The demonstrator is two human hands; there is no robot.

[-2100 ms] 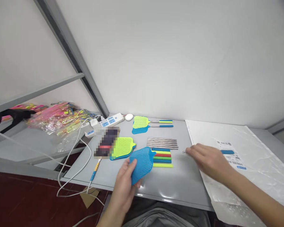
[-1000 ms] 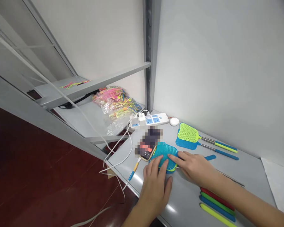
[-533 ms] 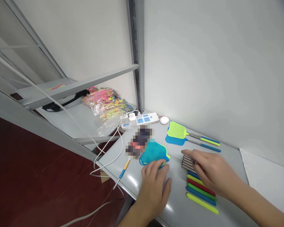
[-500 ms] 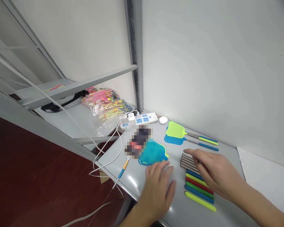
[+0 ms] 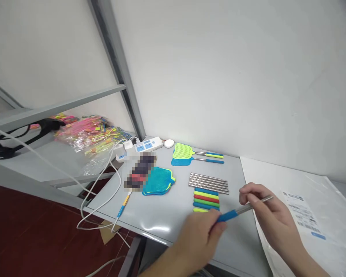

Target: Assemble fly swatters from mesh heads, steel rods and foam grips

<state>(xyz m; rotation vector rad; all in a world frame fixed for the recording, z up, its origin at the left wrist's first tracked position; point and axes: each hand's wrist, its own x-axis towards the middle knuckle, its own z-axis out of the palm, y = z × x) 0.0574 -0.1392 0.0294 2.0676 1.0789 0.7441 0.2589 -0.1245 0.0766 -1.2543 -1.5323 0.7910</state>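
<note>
My left hand (image 5: 200,235) is closed around a blue handle grip (image 5: 227,216). Between the fingers of my right hand (image 5: 273,217) is a thin metal rod (image 5: 244,208), lined up with the grip and meeting its end; how deep it sits inside is hidden. Behind my hands lies a row of metal rods (image 5: 209,183). Several coloured handle grips (image 5: 206,199) in blue, yellow, red and green lie just below them, partly covered by my left hand. To their left is a stack of fly swatter heads (image 5: 159,181), a blue one on top.
Two fly swatters with handles, one yellow-green (image 5: 183,151) and one blue (image 5: 180,161), lie near the wall. A blurred phone-like object (image 5: 141,171), cables and a power strip (image 5: 148,145) occupy the left. A white package (image 5: 276,173) lies right; bagged colourful items (image 5: 89,132) fill the shelf.
My right hand has lifted a metal rod and moved right. My left hand, empty before, now grips a blue handle grip against the rod. The view has turned right.
</note>
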